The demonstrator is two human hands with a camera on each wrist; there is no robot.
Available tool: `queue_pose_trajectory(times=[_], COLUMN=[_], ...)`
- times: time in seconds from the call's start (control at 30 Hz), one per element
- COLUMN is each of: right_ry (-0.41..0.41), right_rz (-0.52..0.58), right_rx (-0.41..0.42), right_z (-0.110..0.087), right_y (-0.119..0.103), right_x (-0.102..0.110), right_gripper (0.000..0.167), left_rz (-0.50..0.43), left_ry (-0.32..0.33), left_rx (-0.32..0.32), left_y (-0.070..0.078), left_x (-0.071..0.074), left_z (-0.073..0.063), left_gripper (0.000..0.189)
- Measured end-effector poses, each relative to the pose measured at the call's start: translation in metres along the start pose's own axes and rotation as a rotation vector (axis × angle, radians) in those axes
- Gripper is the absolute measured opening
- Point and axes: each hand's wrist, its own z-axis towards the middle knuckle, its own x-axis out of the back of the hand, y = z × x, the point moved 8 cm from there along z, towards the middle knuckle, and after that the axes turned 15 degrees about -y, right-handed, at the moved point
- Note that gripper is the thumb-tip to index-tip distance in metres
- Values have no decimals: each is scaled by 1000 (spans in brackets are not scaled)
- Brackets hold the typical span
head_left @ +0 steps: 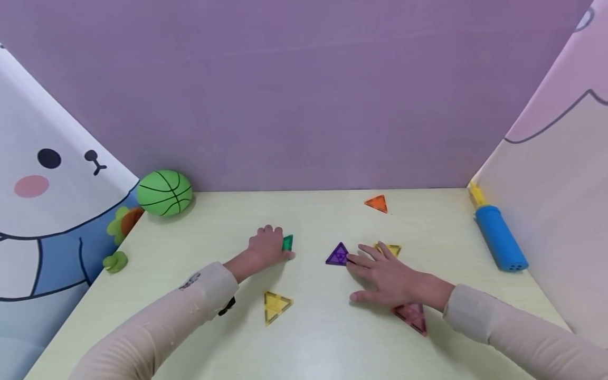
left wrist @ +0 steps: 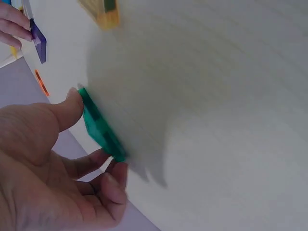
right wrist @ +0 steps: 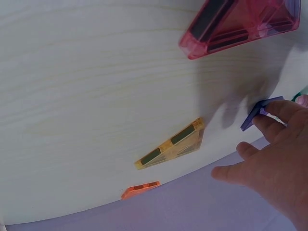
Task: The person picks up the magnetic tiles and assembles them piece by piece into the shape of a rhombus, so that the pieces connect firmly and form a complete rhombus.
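My left hand [head_left: 266, 248] pinches a translucent green triangular magnetic tile [head_left: 287, 243]. In the left wrist view this green tile [left wrist: 101, 127] is held at its ends between thumb and fingertips, tilted near the table surface. Fingers of my right hand [head_left: 387, 277] are spread, and the fingertips touch the edge of a purple triangular magnetic tile [head_left: 338, 255] on the table. Beneath and behind that hand lie a yellow tile [head_left: 393, 249] and a red tile [head_left: 414, 320], each partly covered in the head view. Another yellow tile [head_left: 276, 307] lies nearer, below the left hand.
An orange triangular tile [head_left: 378, 203] lies toward the back of the table. At the back left sits a green ball [head_left: 164, 193], with a small green toy [head_left: 115, 262] by the left edge. A blue hand pump [head_left: 501, 237] lies along the right wall.
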Motion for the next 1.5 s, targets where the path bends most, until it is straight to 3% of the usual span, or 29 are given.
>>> queue_pose_trajectory(times=[0.17, 0.37, 0.43, 0.73, 1.03, 1.3, 1.5], right_ry=[6, 21, 23, 34, 46, 42, 52], right_rz=[-4, -1, -2, 9, -23, -48, -57], right_rx=[0, 7, 5, 13, 9, -15, -11], right_z=[0, -1, -1, 4, 16, 23, 25], right_y=[0, 1, 0, -7, -20, -24, -27], right_x=[2, 1, 1, 1, 2, 1, 3], right_gripper=[78, 79, 79, 79, 80, 83, 82], left_rz=[-32, -288, -334, -440, -383, -368, -369], left_ry=[38, 13, 24, 184, 191, 202, 172], left_rx=[-73, -191, -215, -227, -248, -260, -291], left_y=[9, 14, 15, 30, 54, 60, 67], left_x=[2, 3, 6, 27, 23, 19, 18], left_z=[-2, 4, 7, 12, 15, 13, 13], left_gripper=[68, 43, 40, 28, 26, 21, 22])
